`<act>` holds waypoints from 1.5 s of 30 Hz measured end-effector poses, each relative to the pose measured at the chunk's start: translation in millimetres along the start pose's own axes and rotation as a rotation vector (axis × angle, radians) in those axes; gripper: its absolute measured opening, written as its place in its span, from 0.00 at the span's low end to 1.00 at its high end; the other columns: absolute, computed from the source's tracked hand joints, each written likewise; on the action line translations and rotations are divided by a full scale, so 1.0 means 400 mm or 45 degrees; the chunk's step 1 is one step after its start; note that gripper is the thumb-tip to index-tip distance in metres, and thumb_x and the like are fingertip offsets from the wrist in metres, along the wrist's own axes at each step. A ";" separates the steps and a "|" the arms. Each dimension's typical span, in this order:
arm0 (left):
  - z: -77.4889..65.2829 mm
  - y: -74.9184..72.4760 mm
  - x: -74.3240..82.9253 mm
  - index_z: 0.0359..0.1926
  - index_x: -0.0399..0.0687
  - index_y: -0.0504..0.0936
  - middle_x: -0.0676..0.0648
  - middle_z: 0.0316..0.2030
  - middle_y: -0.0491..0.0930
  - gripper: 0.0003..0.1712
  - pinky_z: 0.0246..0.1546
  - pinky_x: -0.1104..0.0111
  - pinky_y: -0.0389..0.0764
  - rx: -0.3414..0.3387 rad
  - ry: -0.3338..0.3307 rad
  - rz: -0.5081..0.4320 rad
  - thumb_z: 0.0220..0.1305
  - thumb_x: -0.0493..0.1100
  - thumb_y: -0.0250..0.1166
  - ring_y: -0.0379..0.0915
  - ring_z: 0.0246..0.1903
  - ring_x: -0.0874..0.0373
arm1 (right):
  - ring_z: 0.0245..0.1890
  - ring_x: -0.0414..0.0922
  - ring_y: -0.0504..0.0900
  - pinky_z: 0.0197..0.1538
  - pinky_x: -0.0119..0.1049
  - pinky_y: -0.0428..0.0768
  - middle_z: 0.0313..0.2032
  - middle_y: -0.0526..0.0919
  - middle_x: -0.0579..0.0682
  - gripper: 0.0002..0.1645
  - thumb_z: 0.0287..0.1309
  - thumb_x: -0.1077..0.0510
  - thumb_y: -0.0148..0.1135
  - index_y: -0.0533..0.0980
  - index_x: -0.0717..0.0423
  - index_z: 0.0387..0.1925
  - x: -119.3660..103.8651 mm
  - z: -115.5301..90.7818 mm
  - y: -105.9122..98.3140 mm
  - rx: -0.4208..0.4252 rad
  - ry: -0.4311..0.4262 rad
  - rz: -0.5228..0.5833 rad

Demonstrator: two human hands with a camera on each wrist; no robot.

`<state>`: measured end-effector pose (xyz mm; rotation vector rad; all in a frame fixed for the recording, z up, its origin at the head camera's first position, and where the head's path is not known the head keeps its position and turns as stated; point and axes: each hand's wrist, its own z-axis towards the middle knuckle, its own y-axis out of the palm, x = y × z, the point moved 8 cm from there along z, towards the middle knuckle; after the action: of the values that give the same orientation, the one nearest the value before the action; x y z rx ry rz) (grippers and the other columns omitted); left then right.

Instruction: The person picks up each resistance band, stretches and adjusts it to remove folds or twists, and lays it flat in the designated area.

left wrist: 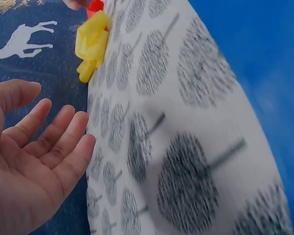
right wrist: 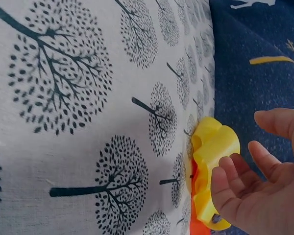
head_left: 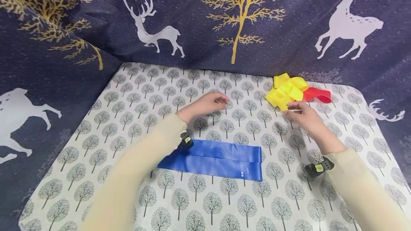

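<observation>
Left hand (head_left: 204, 105) and right hand (head_left: 305, 119) empty, fingers loosely bent, slightly spread. Blue resistance band (head_left: 221, 167) wristward of left fingers, flat, likely for handling; yellow band (head_left: 287, 90), red band (head_left: 316, 95) just past right fingers, probably parked aside.

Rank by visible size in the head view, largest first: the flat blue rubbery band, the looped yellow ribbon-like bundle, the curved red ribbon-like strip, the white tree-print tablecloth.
1. White tree-print tablecloth
2. Flat blue band, partly hidden
3. Looped yellow bundle
4. Curved red strip
</observation>
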<state>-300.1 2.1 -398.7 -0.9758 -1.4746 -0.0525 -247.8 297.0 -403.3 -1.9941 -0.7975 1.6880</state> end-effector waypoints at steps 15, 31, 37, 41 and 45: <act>0.097 0.070 0.046 0.67 0.40 0.75 0.39 0.60 0.78 0.24 0.57 0.63 0.80 0.096 -0.006 -0.186 0.73 0.38 0.59 0.76 0.57 0.48 | 0.69 0.68 0.66 0.68 0.62 0.69 0.74 0.58 0.72 0.41 0.74 0.49 0.52 0.52 0.68 0.77 0.043 0.031 -0.012 0.072 0.153 0.075; 0.162 0.126 0.063 0.70 0.39 0.71 0.39 0.64 0.76 0.25 0.65 0.58 0.76 0.112 -0.066 -0.524 0.76 0.37 0.57 0.75 0.62 0.46 | 0.68 0.68 0.67 0.69 0.58 0.70 0.68 0.64 0.75 0.42 0.70 0.57 0.58 0.53 0.74 0.74 0.058 0.088 0.019 0.114 0.138 0.076; 0.180 0.130 0.053 0.70 0.38 0.72 0.38 0.65 0.76 0.24 0.63 0.57 0.77 0.134 -0.110 -0.587 0.76 0.37 0.56 0.75 0.62 0.45 | 0.64 0.66 0.69 0.66 0.55 0.73 0.65 0.67 0.74 0.38 0.68 0.58 0.60 0.58 0.76 0.70 0.055 0.103 0.021 0.187 0.165 0.036; 0.189 0.138 0.054 0.70 0.39 0.72 0.38 0.64 0.76 0.24 0.61 0.58 0.79 0.129 -0.118 -0.557 0.75 0.36 0.56 0.77 0.60 0.45 | 0.61 0.66 0.72 0.65 0.55 0.75 0.62 0.70 0.75 0.33 0.71 0.59 0.55 0.60 0.78 0.68 0.052 0.110 0.011 0.248 0.172 -0.001; 0.197 0.153 0.069 0.70 0.39 0.73 0.38 0.64 0.76 0.25 0.62 0.59 0.78 0.104 -0.117 -0.520 0.74 0.36 0.55 0.78 0.60 0.46 | 0.46 0.51 0.81 0.53 0.36 0.82 0.59 0.74 0.75 0.28 0.72 0.61 0.53 0.65 0.79 0.65 0.044 0.108 -0.003 0.309 0.163 0.016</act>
<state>-322.9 100.3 -422.4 -0.6059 -1.7286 -0.2437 -288.4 306.9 -423.8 -1.9184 -0.5103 1.5629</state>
